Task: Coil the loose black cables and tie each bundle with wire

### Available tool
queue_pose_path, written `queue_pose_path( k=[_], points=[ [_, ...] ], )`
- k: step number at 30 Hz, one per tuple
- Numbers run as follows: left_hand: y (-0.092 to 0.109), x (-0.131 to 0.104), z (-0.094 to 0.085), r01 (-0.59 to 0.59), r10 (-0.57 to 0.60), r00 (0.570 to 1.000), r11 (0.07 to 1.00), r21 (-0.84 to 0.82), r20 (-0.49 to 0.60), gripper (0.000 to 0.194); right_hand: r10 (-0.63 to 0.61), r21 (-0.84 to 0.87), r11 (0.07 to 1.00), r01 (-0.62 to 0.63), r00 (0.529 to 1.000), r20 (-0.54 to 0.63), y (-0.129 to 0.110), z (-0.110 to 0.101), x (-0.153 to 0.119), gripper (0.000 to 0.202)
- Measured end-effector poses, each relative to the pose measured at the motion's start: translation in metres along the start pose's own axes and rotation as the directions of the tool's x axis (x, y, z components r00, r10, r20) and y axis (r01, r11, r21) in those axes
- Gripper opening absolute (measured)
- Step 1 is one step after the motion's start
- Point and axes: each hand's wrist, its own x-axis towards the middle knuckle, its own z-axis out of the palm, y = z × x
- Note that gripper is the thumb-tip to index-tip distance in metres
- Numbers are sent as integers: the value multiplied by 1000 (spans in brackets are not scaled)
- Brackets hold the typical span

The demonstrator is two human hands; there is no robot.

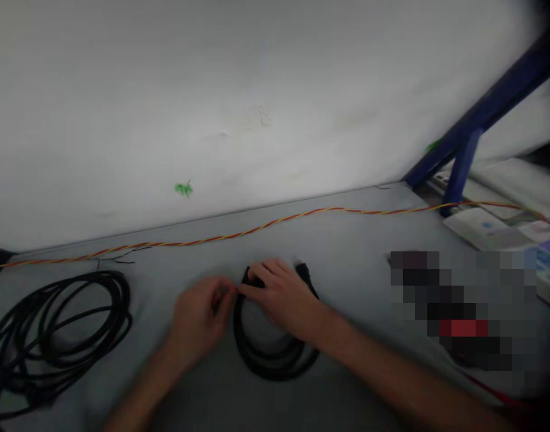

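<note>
A coiled black cable (275, 373) lies on the grey table in front of me, with a plug (303, 271) at its upper right. My right hand (281, 294) reaches over the top of the coil, its fingers closed round the cable and a dark part at the upper left. Beside the coil's upper left edge is my left hand (204, 312), its thumb and fingertips pinched together and touching the right fingertips. What the left fingertips hold, if anything, is too small and blurred to tell.
A larger black cable coil (63, 324) lies at the left. A twisted red and yellow wire (275, 222) crosses the grey table (355, 240) along the white wall. Blue metal legs (463, 162) and papers (481, 227) are at the right, near a pixelated dark and red area.
</note>
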Motion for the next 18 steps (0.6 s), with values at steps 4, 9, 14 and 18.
queue_pose_path(
  k=[4,9,14,18],
  points=[
    [11,-2,10,165,-168,986,979,-118,-17,35,37,54,998,-35,999,-31,3,-2,3,28],
    [17,-10,21,266,-289,954,935,-234,-72,40,122,161,980,-121,993,0,4,0,4,25],
    [22,-15,28,234,-286,942,934,-272,-174,37,179,253,952,-173,984,2,4,3,6,21],
    [24,-18,35,178,-227,946,960,-214,-232,32,190,265,947,-183,982,-2,5,5,6,21]
  ],
)
